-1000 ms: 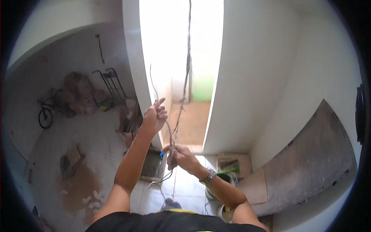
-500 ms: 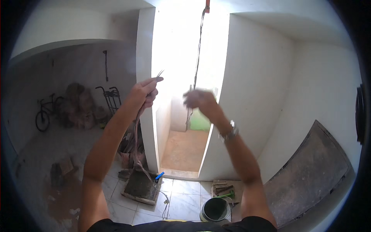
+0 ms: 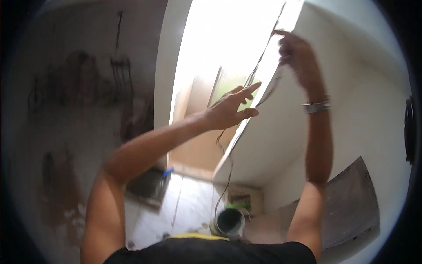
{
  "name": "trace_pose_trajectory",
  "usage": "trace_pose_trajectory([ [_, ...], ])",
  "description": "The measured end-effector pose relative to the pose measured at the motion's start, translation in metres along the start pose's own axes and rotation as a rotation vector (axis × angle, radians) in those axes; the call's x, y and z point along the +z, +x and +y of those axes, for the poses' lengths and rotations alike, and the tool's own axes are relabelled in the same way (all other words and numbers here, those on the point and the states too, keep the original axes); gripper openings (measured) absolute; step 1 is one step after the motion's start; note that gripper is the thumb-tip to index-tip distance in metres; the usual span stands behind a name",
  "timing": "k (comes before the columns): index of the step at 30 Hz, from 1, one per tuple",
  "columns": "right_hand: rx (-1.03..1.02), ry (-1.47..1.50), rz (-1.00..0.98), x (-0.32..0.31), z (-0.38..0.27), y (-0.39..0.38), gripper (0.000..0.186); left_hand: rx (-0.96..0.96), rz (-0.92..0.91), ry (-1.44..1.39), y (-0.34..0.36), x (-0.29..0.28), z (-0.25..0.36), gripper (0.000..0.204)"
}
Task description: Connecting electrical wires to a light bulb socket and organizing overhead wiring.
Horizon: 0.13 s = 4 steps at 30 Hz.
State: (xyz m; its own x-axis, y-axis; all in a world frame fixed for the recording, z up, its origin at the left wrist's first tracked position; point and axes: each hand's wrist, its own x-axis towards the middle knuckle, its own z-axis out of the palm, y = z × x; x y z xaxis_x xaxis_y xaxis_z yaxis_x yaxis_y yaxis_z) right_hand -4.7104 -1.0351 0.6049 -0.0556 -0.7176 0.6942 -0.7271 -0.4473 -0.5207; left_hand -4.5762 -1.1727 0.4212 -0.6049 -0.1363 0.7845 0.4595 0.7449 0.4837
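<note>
Dark electrical wires (image 3: pixel 265 49) hang from above in front of the bright doorway. My right hand (image 3: pixel 297 55) is raised on the right, index finger reaching to these wires and the other fingers curled round a loose wire (image 3: pixel 274 87). From there the loose wire loops down and trails toward the floor. My left hand (image 3: pixel 233 108) is open, fingers stretched toward the hanging wires, with no wire visibly gripped. Whether its fingertips touch the wires I cannot tell.
A bucket (image 3: pixel 230 221) stands on the tiled floor, near a tray (image 3: pixel 147 187) of dark mix with a blue handle on it. A dark panel (image 3: pixel 349 207) leans at the right wall. On the dim left are a hand truck (image 3: pixel 122 75) and piled sacks.
My left hand has let go of the wire it held and moved right, its fingers now spread. My right hand has risen to the right and now has the loose wire. The view has tilted.
</note>
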Motion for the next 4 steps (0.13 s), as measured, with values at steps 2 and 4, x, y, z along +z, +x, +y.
trace_pose_trajectory([
  [2,-0.026,-0.209,0.003,-0.026,0.037,0.01,0.043,-0.032,-0.141,0.217,-0.045,-0.003,-0.059,0.08],
  [4,-0.368,-0.991,-0.097,-0.125,0.073,0.012,0.054,0.146,-0.028,0.471,-0.064,0.012,-0.111,0.076],
])
